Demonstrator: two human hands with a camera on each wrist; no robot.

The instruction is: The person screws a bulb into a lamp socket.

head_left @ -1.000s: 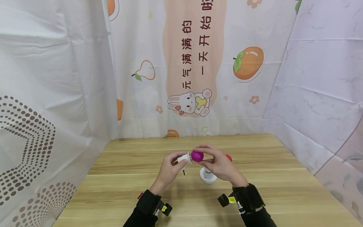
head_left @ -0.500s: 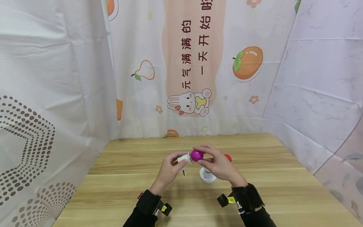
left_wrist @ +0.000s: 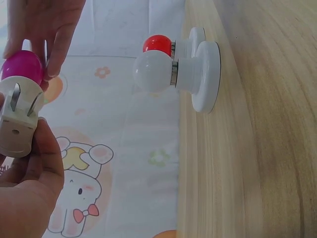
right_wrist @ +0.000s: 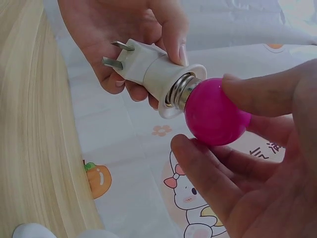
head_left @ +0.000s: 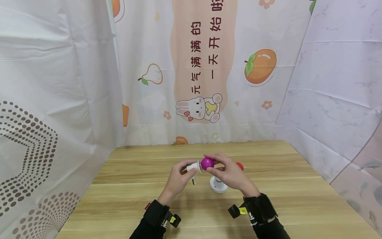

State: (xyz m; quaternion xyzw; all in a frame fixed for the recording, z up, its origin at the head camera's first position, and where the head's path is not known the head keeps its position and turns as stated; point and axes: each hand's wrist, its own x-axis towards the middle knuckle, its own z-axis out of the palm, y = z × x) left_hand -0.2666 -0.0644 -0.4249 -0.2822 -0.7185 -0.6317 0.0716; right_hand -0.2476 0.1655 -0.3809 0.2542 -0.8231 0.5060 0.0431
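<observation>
Above the table, my left hand (head_left: 176, 181) holds a white plug-in lamp socket (right_wrist: 156, 72) between thumb and fingers. Two flat metal prongs (left_wrist: 16, 96) stick out of its side. With thumb and fingertips my right hand (head_left: 234, 174) pinches a magenta light bulb (right_wrist: 215, 111) at the socket's mouth. The bulb's metal screw base (right_wrist: 181, 90) sits partly inside the socket, several threads showing outside the rim. In the left wrist view, the bulb (left_wrist: 22, 68) lines up with the socket, right fingers behind it.
A white round lamp holder (head_left: 219, 185) stands on the wooden table (head_left: 134, 199), carrying a white bulb (left_wrist: 152, 71). Close by is a second holder (left_wrist: 197, 34) with a red bulb (left_wrist: 157, 43). A printed curtain (head_left: 155, 106) hangs behind the table.
The right hand's thumb and fingertips have shifted slightly around the magenta bulb. The left hand and the socket stay in nearly the same place.
</observation>
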